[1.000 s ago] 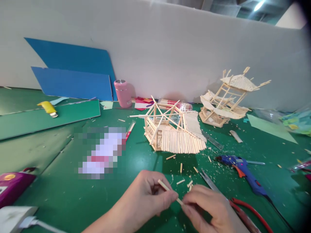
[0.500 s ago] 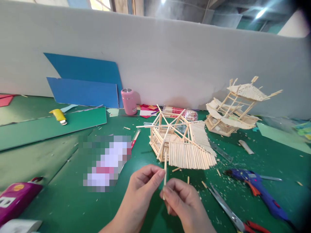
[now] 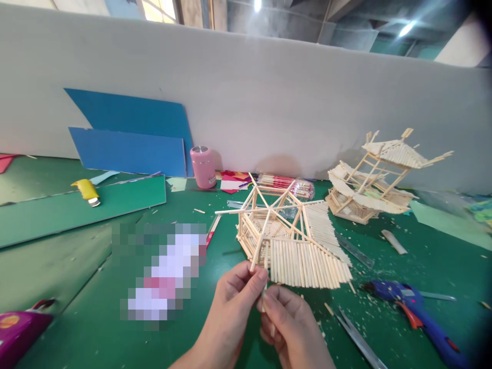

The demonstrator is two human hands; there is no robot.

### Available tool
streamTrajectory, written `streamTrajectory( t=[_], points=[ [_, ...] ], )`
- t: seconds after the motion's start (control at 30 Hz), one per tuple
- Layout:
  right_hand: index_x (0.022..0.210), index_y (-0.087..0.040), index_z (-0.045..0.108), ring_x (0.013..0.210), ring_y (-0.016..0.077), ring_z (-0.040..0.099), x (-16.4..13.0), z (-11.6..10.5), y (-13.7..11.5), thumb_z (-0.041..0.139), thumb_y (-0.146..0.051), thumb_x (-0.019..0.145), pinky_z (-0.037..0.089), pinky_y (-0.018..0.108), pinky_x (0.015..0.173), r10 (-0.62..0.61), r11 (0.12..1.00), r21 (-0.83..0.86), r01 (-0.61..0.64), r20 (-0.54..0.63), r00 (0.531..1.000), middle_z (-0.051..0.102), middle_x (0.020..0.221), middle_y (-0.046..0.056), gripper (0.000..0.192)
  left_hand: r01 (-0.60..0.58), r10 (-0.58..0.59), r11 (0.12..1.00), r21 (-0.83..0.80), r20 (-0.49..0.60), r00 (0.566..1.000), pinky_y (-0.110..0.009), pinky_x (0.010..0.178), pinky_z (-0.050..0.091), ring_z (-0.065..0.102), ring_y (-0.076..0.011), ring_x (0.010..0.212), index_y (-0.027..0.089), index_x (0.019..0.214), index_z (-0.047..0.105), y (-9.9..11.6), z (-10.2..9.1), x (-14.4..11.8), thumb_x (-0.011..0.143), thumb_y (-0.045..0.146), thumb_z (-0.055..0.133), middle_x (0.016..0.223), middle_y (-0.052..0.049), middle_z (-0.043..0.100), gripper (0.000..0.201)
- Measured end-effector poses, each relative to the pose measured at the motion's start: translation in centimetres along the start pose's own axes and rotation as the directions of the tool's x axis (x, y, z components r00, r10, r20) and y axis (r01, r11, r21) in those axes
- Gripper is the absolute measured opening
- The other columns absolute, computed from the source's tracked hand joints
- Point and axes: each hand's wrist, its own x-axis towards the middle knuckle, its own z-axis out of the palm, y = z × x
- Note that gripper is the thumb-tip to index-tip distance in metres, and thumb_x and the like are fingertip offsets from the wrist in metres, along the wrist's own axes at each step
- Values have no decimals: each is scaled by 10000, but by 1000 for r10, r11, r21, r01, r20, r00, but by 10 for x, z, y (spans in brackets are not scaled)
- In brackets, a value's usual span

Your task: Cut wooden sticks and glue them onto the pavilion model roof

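A thin wooden stick (image 3: 266, 259) stands nearly upright between my fingers. My left hand (image 3: 234, 294) pinches it at the middle, close under the roof edge. Lower down, my right hand (image 3: 290, 318) is closed around its bottom part. The upper end of the stick lies at the left side of a slatted roof panel (image 3: 307, 264); I cannot tell whether it touches. That panel belongs to a wooden-stick pavilion model (image 3: 270, 209), whose spokes meet at the top. Its left roof sections are bare frame, and two right sections are covered in sticks.
Right of my hands lie scissors (image 3: 359, 338) and a blue glue gun (image 3: 418, 312), among wood scraps. A taller stick pavilion (image 3: 384, 179) stands behind. Further back are a pink flask (image 3: 203, 166) and packed sticks (image 3: 282, 185). A yellow cutter (image 3: 86, 190) lies left.
Both hands have moved slightly right, and the stick with them, nearer the roof panel's left edge. The whole view has tipped, so the pavilion sits a little lower in it.
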Motion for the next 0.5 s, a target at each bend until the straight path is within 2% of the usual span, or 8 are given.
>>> streamTrajectory(
  t=[0.5],
  points=[
    [616,-168,566,416,58,272,1,-3,1,650,-458,737,171,226,427,-18,1000,-7,18,-8,1000,359,440,-83,326,-16,15,1000,23,21,1000,-148,430,322,336,-56,457,157,593,542,-1,0,2,712,277,671,500,69,414,212]
  ],
)
